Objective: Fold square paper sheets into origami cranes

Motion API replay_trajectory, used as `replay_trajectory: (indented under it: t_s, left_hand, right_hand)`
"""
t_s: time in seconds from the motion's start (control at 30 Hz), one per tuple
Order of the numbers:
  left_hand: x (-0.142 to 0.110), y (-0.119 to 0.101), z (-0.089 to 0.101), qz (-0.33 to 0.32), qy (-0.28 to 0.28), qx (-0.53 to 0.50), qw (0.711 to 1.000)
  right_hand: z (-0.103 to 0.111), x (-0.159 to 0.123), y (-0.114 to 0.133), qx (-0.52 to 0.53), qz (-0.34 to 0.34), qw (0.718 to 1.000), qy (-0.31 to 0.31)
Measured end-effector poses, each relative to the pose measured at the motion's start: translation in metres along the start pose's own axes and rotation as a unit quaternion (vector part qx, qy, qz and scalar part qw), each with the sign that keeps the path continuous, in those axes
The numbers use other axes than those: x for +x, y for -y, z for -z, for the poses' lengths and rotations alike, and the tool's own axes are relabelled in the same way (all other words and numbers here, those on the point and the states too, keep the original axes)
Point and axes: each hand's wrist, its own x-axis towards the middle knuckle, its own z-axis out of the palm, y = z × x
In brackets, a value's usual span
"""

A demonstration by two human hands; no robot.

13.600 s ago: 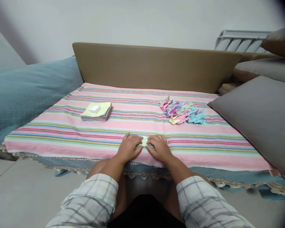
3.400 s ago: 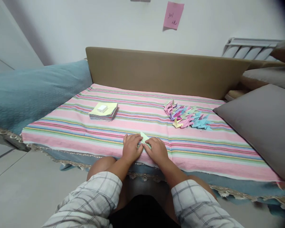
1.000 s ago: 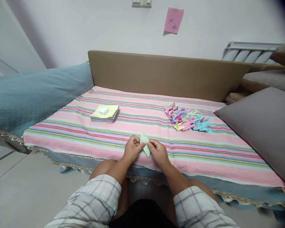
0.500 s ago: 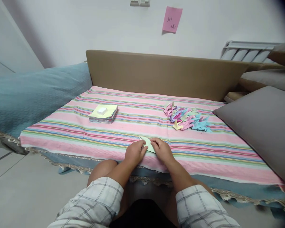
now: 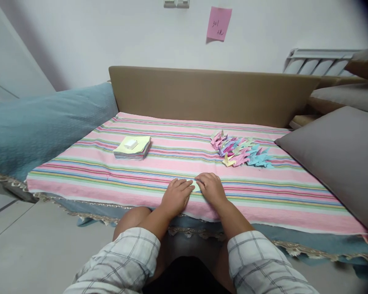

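A small piece of folded light green paper (image 5: 196,186) lies on the striped cloth between my two hands, partly covered by them. My left hand (image 5: 177,195) rests flat over its left side, fingers stretched out and pressing it down. On the other side, my right hand (image 5: 212,188) is closed, with thumb and fingertips at the paper's right edge. Farther back on the right lies a cluster of folded paper cranes (image 5: 241,151) in pink, purple, yellow, green and blue. A stack of coloured paper sheets (image 5: 131,154) sits back left, with a small white block (image 5: 131,144) on top.
The striped cloth (image 5: 178,159) covers the sofa seat. A brown backrest panel (image 5: 202,94) stands behind it. A blue covered armrest (image 5: 49,118) is at left, and grey cushions (image 5: 343,151) lean at right. A pink note (image 5: 219,24) sticks to the wall.
My left hand has gone from pinching the paper to lying flat over it. The paper now sits lower on the cloth and shows less. My right hand has shifted slightly.
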Motion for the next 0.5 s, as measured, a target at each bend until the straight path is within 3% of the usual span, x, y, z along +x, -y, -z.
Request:
replay_trajectory:
  t_s: [0.13, 0.3, 0.5]
  left_hand:
    - [0.002, -0.002, 0.003, 0.026, -0.001, -0.027, 0.999]
    - [0.002, -0.002, 0.004, 0.072, -0.003, -0.052, 0.996]
    - [0.0, 0.002, 0.003, 0.036, -0.019, -0.054, 0.998]
  right_hand:
    - [0.009, -0.011, 0.002, 0.009, 0.033, 0.998, 0.049]
    - [0.009, -0.015, -0.008, 0.043, 0.033, 0.996, 0.065]
    - [0.007, -0.013, -0.015, 0.06, 0.056, 0.994, 0.066]
